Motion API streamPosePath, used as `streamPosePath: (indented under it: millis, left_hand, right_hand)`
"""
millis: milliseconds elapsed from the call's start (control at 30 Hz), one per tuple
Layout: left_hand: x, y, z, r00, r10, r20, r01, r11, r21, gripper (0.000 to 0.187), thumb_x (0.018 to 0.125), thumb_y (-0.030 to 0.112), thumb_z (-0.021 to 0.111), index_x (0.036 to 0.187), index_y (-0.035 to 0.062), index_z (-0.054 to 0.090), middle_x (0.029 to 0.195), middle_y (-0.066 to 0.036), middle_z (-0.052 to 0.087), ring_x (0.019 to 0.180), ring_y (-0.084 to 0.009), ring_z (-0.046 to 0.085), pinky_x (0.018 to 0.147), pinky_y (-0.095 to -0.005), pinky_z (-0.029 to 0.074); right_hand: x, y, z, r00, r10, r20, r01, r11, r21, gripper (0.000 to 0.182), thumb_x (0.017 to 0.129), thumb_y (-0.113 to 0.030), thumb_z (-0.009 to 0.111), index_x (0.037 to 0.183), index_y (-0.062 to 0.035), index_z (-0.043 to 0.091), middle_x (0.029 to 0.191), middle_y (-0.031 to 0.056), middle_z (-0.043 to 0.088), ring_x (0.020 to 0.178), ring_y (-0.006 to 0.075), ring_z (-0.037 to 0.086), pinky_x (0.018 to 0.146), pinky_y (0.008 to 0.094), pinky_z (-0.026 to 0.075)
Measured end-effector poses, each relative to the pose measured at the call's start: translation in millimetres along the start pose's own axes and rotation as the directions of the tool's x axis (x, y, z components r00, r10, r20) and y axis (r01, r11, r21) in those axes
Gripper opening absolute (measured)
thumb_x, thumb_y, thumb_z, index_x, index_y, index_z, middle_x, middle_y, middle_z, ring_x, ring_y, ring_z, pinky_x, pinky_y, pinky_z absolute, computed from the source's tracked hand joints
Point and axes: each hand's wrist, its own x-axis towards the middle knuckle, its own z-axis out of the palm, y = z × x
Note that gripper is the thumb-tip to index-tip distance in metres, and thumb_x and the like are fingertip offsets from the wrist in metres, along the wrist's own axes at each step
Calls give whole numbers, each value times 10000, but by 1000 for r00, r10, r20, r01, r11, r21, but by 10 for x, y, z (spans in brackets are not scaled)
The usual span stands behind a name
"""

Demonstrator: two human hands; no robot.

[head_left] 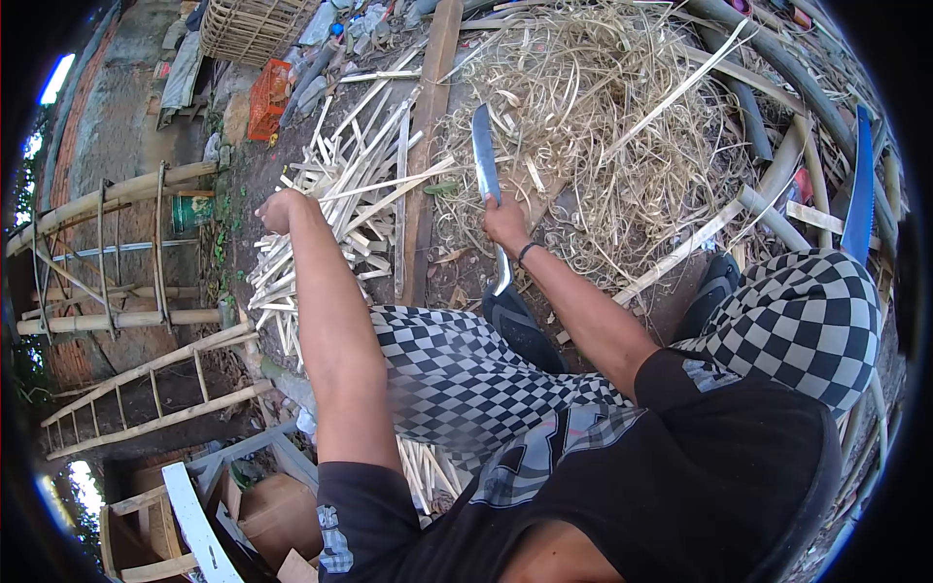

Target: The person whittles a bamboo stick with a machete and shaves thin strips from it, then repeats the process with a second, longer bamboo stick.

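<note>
My right hand (505,223) is wrapped round the handle of a machete (483,146), whose broad blade points away from me over the ground. At the left, my left hand (279,210) is closed above a pile of split bamboo strips (364,238). A pale bamboo strip (384,185) runs from this hand toward the machete, across a long wooden plank (420,204). The wrist and the back of the hand hide most of my left fingers and the grip on the strip.
A heap of curly bamboo shavings (593,117) covers the ground beyond the machete. A blue-bladed saw (859,185) stands at the right among bamboo poles. An orange crate (268,99) and a woven basket (255,29) are at the upper left. Bamboo ladders (155,398) lie left.
</note>
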Motion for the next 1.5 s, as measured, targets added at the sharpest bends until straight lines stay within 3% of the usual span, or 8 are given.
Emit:
streamPosePath:
  millis: [133,233,767,867,1033,1133,1433,1500]
  left_hand:
    - [98,-32,116,999,-37,-14,37,999,-25,579,1061,399,400,975,-85,706,1031,-278,717,971,-407,719,788,-510,614]
    - [198,-40,220,999,-32,-42,33,999,19,573,1062,401,396,979,-76,702,1030,-270,719,962,-399,724,769,-509,617]
    - [510,-247,390,990,-142,-29,144,981,128,560,1043,402,443,862,-43,730,989,-220,743,931,-362,737,733,-478,613]
    - [256,-210,99,989,-143,-27,143,990,-19,544,1040,394,448,881,-39,737,992,-221,743,915,-369,736,718,-473,608]
    - [375,-323,143,999,22,-41,-10,961,278,490,1046,354,439,975,-31,734,1060,-203,738,922,-322,743,737,-446,612]
    - [195,-235,-9,988,-153,-15,153,988,1,467,1050,331,428,999,-18,734,1075,-193,736,927,-316,743,757,-429,615]
    - [659,-496,324,991,-83,-100,96,987,129,481,1022,369,450,937,-5,741,1031,-179,750,933,-318,746,791,-458,611]
    - [734,-564,329,989,-102,-110,125,965,230,489,1020,377,455,931,-9,742,1032,-177,751,934,-330,744,794,-464,610]
  right_hand:
    - [-125,13,14,997,-80,10,80,996,29,339,1020,-308,514,1072,2,640,904,272,700,871,435,699,778,515,532]
    - [-313,-177,-62,986,0,165,-38,974,222,317,1073,-325,476,1045,-12,522,619,93,568,432,166,506,399,334,414]
    - [7,-200,-407,961,139,240,-210,929,303,318,1077,-361,472,1052,-45,496,636,38,497,447,124,462,398,288,396]
    - [-103,-27,-5,966,-25,256,-32,976,217,324,1078,-369,469,1035,-49,497,634,33,493,457,124,470,402,285,401]
    - [29,-174,-350,967,24,253,-105,945,309,335,1076,-356,474,993,-33,518,629,34,505,429,138,472,390,282,398]
    - [-180,-82,-59,965,-62,254,31,992,125,349,1078,-367,463,984,-36,523,620,30,501,411,132,460,383,282,398]
    - [-495,-355,70,925,-27,378,-73,966,247,360,1055,-351,503,1010,-4,588,637,87,577,495,161,553,452,345,466]
    - [-584,-402,244,826,-306,473,325,945,44,388,1050,-361,498,969,2,610,652,112,608,527,216,597,548,415,503]
